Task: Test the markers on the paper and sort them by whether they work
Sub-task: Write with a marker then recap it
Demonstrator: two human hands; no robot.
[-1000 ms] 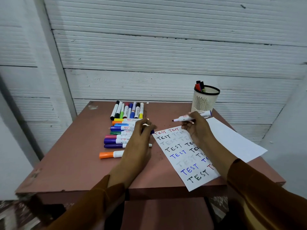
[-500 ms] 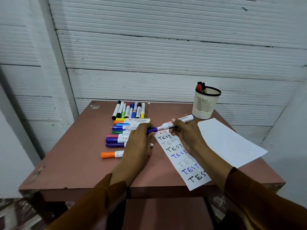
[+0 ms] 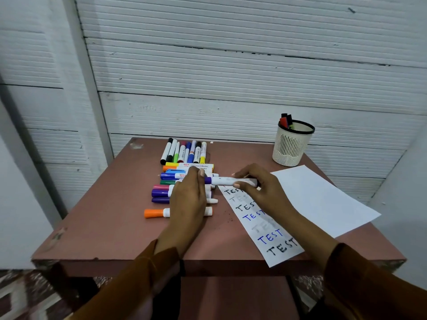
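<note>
Two hands: left hand point(image 3: 188, 199), right hand point(image 3: 258, 192), one marker point(image 3: 231, 180) held between them. Eight markers point(image 3: 184, 152) stood in a row by the table's point(image 3: 104, 222) far edge; about nine more point(image 3: 161, 192) lay stacked crosswise nearer, count uncertain under the hand. One cup point(image 3: 291, 144) at the far right corner held at least two markers. Two paper sheets: one lettered point(image 3: 272, 236), one blank point(image 3: 323, 199).

A makeshift workspace set against a white corrugated roller shutter point(image 3: 231, 65), suggesting a shopfront or garage-like room rather than a furnished office. A small, worn reddish-brown table point(image 3: 104, 215) with chipped edges stands flush to the shutter, bearing a white mesh pen holder point(image 3: 291, 147). Patterned flooring point(image 3: 20, 296) shows at lower left; plain white walls flank both sides.
</note>
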